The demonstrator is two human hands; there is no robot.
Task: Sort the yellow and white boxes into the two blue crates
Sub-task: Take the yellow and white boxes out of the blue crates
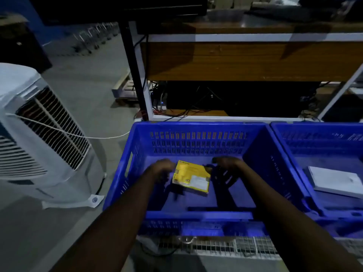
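Note:
A yellow box [191, 177] with a white label is low inside the left blue crate [196, 128], tilted, with a dark shadow beneath it. My left hand [162, 169] grips the box's left edge with its fingers curled down. My right hand [226, 163] is at the box's far right corner. Its fingers are bent and dark, and whether they hold the corner is unclear. A white box [334, 181] lies flat in the right blue crate [284, 146], apart from both hands.
A white air cooler [35, 134] stands on the floor to the left, with a white cord [78, 135] running toward the crate. A wooden desk [235, 59] with tangled cables under it is behind the crates. A wire mesh surface [225, 247] lies below them.

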